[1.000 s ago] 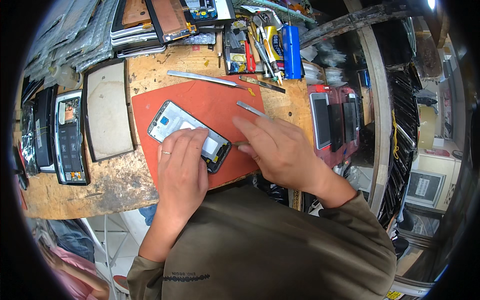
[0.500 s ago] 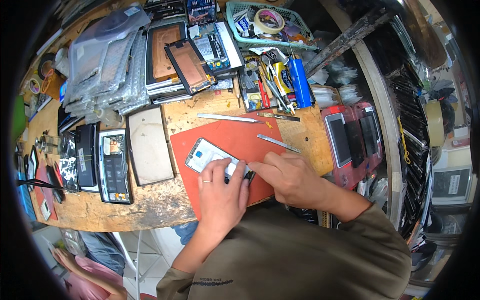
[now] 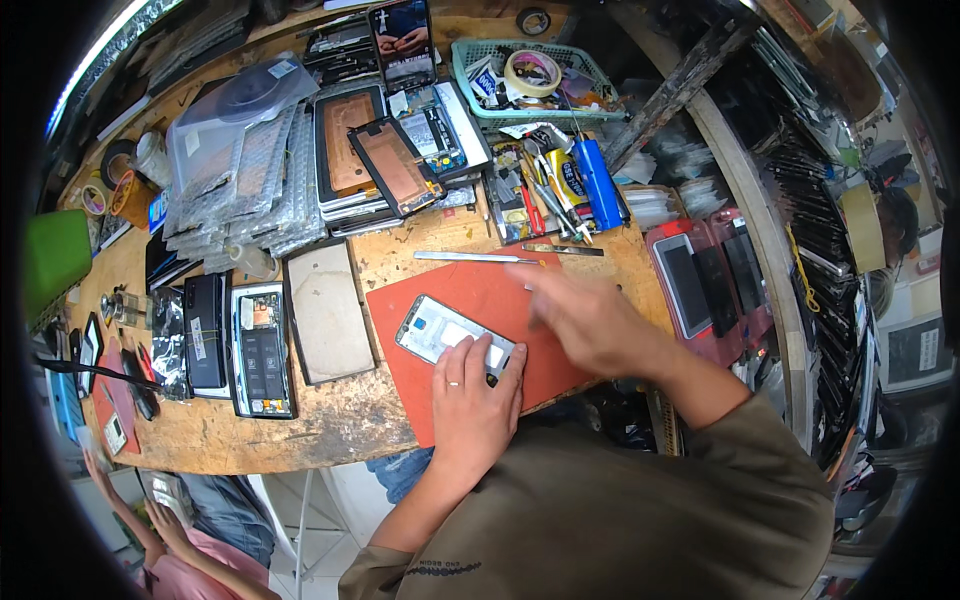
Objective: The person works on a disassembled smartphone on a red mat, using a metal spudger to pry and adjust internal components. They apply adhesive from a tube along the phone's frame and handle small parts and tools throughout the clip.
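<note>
A smartphone [image 3: 432, 328] with its back cover off and a pale inner plate showing lies slanted on the red-orange mat [image 3: 405, 385]. My left hand [image 3: 474, 400] grips its lower end, fingers on top and thumb along the edge. Over the right part of the mat, my right hand [image 3: 590, 318] is apart from the phone; motion smears its fingers, and I cannot tell whether they hold anything. Along the mat's far edge lies a slim metal tool [image 3: 465, 257], with a dark-ended metal tool [image 3: 563, 250] beside it.
Left of the mat are a flat pale tray [image 3: 328, 315], an opened phone [image 3: 262, 350] and a dark phone [image 3: 205, 330]. Bubble-wrap packets [image 3: 240, 180] pile up behind. A teal basket [image 3: 470, 75] and a blue cylinder [image 3: 598, 185] stand farther back. Another person's hand [image 3: 165, 525] shows lower left.
My right hand has lifted off the phone's lower end and moved away toward the far right of the mat. My left hand stays on the phone. The view has shifted slightly.
</note>
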Tool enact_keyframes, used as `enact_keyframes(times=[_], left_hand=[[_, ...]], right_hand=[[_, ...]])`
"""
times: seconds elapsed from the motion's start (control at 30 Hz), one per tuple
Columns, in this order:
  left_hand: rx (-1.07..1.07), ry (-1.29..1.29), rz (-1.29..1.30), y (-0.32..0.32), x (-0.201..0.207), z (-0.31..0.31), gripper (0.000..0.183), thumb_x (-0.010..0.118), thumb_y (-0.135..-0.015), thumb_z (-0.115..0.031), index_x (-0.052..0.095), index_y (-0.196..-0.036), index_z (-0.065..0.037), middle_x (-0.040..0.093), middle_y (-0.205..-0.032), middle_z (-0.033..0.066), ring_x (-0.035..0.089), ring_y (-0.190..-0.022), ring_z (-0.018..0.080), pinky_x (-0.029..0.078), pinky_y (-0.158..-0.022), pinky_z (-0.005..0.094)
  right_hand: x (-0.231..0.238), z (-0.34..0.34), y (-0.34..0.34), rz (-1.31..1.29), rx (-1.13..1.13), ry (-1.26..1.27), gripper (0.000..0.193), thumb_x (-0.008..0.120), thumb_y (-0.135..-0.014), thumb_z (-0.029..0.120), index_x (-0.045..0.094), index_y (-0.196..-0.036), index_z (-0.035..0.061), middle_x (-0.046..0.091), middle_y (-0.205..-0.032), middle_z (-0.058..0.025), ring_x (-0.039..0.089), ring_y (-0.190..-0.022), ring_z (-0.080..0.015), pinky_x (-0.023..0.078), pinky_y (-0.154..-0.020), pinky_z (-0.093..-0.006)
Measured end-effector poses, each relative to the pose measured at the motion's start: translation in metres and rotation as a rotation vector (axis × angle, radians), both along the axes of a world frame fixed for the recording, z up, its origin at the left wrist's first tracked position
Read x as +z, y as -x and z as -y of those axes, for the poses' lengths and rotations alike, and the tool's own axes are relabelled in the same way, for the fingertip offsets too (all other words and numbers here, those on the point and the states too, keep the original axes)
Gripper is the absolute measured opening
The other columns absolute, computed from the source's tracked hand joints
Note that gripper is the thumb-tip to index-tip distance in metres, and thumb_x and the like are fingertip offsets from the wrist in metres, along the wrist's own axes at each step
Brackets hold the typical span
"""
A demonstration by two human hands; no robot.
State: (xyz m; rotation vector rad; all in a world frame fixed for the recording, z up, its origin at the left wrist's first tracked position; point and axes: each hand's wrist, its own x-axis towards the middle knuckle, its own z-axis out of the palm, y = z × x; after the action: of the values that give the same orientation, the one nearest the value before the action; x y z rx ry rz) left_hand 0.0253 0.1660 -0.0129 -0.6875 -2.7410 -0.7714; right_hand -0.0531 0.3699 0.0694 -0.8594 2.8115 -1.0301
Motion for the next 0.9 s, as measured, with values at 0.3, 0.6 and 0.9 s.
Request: enact_keyframes(times=[0.3,0.6,0.9], left_hand=[[-0.002,-0.083,-0.057,-0.002,-0.003,-0.002,0.043,0.082,-0.082,-0.013,0.078,-0.126,-0.013,0.064,-0.124,0.0151,0.058,-0.124,0.0377,0.043,-0.110,0.0544],[0.073,-0.082,-0.023,0.002,0.001,-0.005,0.036,0.078,-0.083,-0.008,0.075,-0.119,-0.006,0.063,-0.118,0.0143,0.060,-0.118,0.0370,0.044,-0.103,0.0531],[0.096,-0.041,0.058,0.005,0.006,-0.008,0.032,0.078,-0.085,-0.008,0.075,-0.117,-0.007,0.060,-0.116,0.0132,0.059,-0.116,0.0366,0.044,-0.102,0.0529]], right_hand=[[0.015,0.033,0.258,-0.329,-0.269,0.138,0.056,0.073,-0.093,0.024,0.061,-0.142,0.0007,0.072,-0.127,-0.0220,0.066,-0.125,-0.0389,0.051,-0.107,-0.0487],[-0.001,0.077,0.355,-0.296,-0.312,0.135,0.034,0.078,-0.094,0.029,0.074,-0.113,0.0005,0.079,-0.107,-0.0200,0.075,-0.105,-0.0394,0.057,-0.093,-0.0479],[0.035,0.006,0.273,-0.308,-0.210,0.037,0.019,0.070,-0.094,0.021,0.080,-0.099,0.0051,0.078,-0.096,-0.0207,0.076,-0.095,-0.0406,0.059,-0.087,-0.0494]])
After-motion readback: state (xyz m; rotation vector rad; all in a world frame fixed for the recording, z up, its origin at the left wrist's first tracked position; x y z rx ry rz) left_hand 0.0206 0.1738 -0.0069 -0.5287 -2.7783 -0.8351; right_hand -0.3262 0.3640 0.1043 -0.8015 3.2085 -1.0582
